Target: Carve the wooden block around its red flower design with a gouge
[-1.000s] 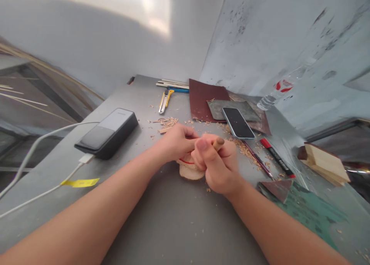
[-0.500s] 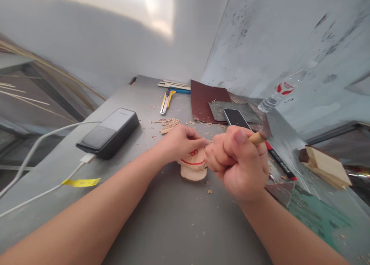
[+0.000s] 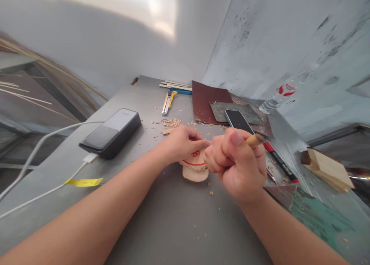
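A pale carved wood piece (image 3: pixel 195 174) with red marker lines rests on the grey table. My left hand (image 3: pixel 187 141) grips its far left side, thumb and fingers closed around it. My right hand (image 3: pixel 238 161) is a fist around a wooden-handled carving tool (image 3: pixel 254 140). The handle's end sticks out at the upper right of the fist. The tool's working end is hidden by my fingers, close to the wood piece's right edge. Wood shavings (image 3: pixel 170 124) lie beyond my left hand.
A black power bank (image 3: pixel 112 134) with white cables stands at left. Farther back are a yellow utility knife (image 3: pixel 168 102), brown sandpaper (image 3: pixel 205 99) and a phone (image 3: pixel 238 120). A black-and-red marker (image 3: pixel 281 163), wood block (image 3: pixel 328 166) and water bottle (image 3: pixel 279 97) are at right.
The view has shifted slightly, so the things on the table appear a little to the right. The handle's end has tilted a little in my right fist; both grips stay the same.
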### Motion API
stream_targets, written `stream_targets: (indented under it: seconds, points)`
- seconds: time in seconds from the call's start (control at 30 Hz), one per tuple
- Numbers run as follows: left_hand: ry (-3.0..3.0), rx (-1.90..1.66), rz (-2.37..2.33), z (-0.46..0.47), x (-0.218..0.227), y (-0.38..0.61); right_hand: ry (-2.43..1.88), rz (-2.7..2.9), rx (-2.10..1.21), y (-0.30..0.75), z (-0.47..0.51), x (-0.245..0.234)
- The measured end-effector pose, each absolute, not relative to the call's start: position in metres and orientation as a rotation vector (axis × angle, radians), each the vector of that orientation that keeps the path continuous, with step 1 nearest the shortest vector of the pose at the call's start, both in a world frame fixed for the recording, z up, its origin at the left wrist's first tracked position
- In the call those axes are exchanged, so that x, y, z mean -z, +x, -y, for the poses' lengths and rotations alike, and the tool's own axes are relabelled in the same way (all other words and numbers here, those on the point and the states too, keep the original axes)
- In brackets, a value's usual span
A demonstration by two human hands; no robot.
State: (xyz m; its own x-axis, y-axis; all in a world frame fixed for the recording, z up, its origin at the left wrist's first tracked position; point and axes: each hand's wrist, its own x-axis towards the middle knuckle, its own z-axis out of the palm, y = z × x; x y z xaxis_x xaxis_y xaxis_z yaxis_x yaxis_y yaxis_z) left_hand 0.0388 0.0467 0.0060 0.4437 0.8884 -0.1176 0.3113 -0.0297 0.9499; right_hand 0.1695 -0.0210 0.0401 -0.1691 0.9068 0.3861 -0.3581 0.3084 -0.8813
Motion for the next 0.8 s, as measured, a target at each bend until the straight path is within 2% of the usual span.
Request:
stream_targets:
  seconds: [0.2,0.43,0.67,0.8]
  points:
    - [1.495,-0.638,-1.065,-0.047,-0.004,0.036,-0.626,1.387,-1.225,0.166,0.017,-0.019]
    - [1.55,-0.649,-1.075,-0.046,-0.006,0.037,-0.611,1.301,-1.189,0.164,0.022,-0.039]
    - [1.492,-0.617,-1.089,-0.047,-0.005,0.036,-0.697,1.453,-1.127,0.164,0.021,-0.013]
    - [1.508,-0.636,-1.09,-0.046,-0.008,0.036,-0.64,1.354,-1.159,0.162,0.02,-0.032]
